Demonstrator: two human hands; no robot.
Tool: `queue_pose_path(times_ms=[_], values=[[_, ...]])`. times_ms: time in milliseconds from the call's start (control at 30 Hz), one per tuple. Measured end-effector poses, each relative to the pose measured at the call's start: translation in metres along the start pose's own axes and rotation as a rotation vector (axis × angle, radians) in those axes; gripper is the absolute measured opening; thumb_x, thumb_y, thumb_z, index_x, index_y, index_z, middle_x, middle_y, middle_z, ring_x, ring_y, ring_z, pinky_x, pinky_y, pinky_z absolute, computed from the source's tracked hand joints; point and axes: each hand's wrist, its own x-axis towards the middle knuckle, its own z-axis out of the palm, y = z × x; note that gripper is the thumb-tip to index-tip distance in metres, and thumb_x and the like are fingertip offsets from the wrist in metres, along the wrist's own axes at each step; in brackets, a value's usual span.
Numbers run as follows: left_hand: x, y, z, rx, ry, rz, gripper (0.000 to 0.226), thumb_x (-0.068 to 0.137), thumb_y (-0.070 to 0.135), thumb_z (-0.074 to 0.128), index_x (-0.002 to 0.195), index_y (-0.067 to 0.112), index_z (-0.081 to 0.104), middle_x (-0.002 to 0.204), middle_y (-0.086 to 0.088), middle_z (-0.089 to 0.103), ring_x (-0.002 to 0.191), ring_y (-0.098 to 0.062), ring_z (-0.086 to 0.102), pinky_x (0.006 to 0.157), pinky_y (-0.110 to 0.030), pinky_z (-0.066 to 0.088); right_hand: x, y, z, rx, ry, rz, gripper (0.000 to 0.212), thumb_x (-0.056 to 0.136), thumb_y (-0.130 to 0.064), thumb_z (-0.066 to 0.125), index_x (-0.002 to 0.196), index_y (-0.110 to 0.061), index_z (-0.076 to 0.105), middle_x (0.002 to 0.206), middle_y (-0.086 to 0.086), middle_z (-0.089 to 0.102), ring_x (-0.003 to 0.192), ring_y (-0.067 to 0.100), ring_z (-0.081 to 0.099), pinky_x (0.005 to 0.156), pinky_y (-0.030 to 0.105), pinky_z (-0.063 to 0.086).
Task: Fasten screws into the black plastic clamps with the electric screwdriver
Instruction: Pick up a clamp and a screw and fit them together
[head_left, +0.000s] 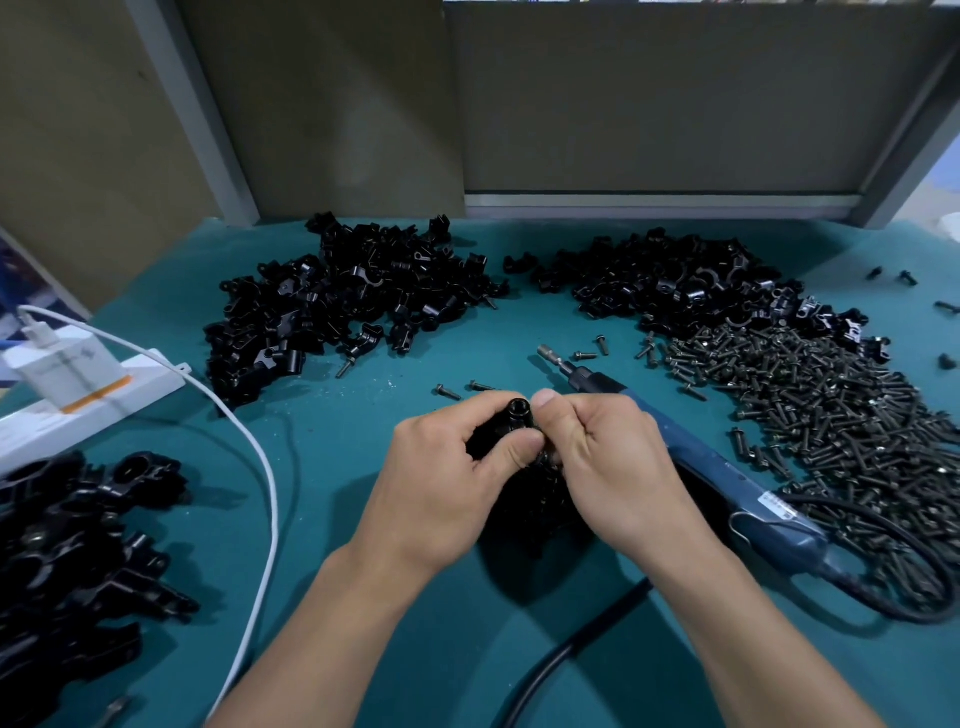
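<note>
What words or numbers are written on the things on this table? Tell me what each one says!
white charger: faint grey print on its side, too blurred to read.
electric screwdriver: a small white label near its cord end, print too small to read.
black plastic clamp, gripped by the left hand and right hand: no writing shows.
Nothing else carries readable text.
</note>
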Motion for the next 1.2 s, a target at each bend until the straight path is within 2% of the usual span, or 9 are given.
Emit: queue_pose_path(times_ms=[133,233,367,600,800,933,1033,1100,1200], values=[[0.0,0.001,-0.001,0.008,-0.029,-0.017,0.035,0.085,0.052,0.071,0.119,0.053,0.067,0.101,0.04,0.07,0.096,0.015,0.065,0.079,-0.001,0.041,0.001,0.006,0.0,0.056,0.0,0.008,0.055,0.107,-0.047,0.046,0.059,-0.019,0.045,0.049,-0.012,0.034,0.048,0.007,0.031,0.046,0.021,0.03],[0.001,-0.001,0.001,-0.041,-0.054,-0.025,0.041,0.089,0.046,0.07,0.13,0.045,0.068,0.116,0.039,0.068,0.115,0.017,0.059,0.093,-0.003,0.04,0.004,0.012,-0.001,0.059,0.012,0.007,0.054,0.107,-0.049,0.047,0.068,-0.011,0.046,0.049,-0.011,0.037,0.048,0.007,0.031,0.046,0.023,0.029],[0.003,-0.004,0.002,-0.079,-0.089,-0.013,0.039,0.093,0.038,0.071,0.13,0.047,0.065,0.121,0.041,0.064,0.122,0.016,0.056,0.102,-0.006,0.039,0.004,0.015,-0.002,0.086,0.01,0.014,0.052,0.108,-0.046,0.047,0.065,-0.018,0.05,0.046,-0.012,0.039,0.044,0.006,0.032,0.043,0.018,0.027],[0.005,-0.009,0.003,-0.105,-0.117,-0.02,0.037,0.09,0.028,0.074,0.124,0.043,0.071,0.115,0.032,0.072,0.113,0.008,0.065,0.096,-0.012,0.046,0.003,0.014,-0.002,0.075,-0.035,0.01,0.054,0.109,-0.043,0.045,0.059,-0.022,0.048,0.046,-0.013,0.036,0.044,0.006,0.032,0.044,0.018,0.029],[0.003,-0.008,0.006,-0.115,-0.103,0.012,0.016,0.096,0.028,0.067,0.109,0.035,0.068,0.094,0.018,0.074,0.088,-0.009,0.068,0.081,-0.025,0.052,0.0,0.008,0.003,0.016,0.013,-0.006,0.057,0.107,-0.046,0.045,0.065,-0.008,0.052,0.048,-0.007,0.043,0.047,0.007,0.039,0.051,0.022,0.037],[0.005,-0.012,0.005,-0.114,-0.07,0.002,0.01,0.099,0.035,0.065,0.105,0.029,0.07,0.091,0.011,0.072,0.086,-0.015,0.066,0.078,-0.029,0.052,-0.002,0.004,-0.003,-0.036,-0.027,-0.077,0.035,0.103,-0.039,0.051,0.071,-0.028,0.057,0.059,-0.001,0.061,0.052,0.012,0.049,0.055,0.026,0.041],[0.006,-0.013,0.004,-0.097,-0.056,0.002,0.011,0.097,0.037,0.064,0.102,0.029,0.07,0.085,0.01,0.069,0.08,-0.012,0.062,0.072,-0.025,0.049,0.0,0.005,-0.005,-0.06,-0.047,-0.081,0.017,0.099,-0.029,0.062,0.083,-0.033,0.06,0.064,-0.001,0.066,0.057,0.017,0.051,0.057,0.019,0.037],[0.006,-0.012,0.004,-0.096,-0.053,0.007,0.008,0.097,0.034,0.064,0.1,0.029,0.07,0.084,0.009,0.068,0.077,-0.01,0.06,0.07,-0.022,0.048,0.0,0.004,-0.004,-0.022,-0.007,-0.085,0.017,0.097,-0.024,0.066,0.083,-0.032,0.063,0.063,0.001,0.067,0.057,0.02,0.051,0.055,0.019,0.037],[0.004,-0.011,0.003,-0.126,-0.061,-0.003,0.009,0.097,0.033,0.065,0.101,0.028,0.07,0.085,0.007,0.07,0.078,-0.012,0.062,0.075,-0.031,0.051,-0.001,0.003,-0.004,0.015,0.018,-0.109,0.024,0.096,-0.022,0.067,0.074,-0.031,0.065,0.062,0.002,0.064,0.057,0.019,0.052,0.053,0.024,0.04]])
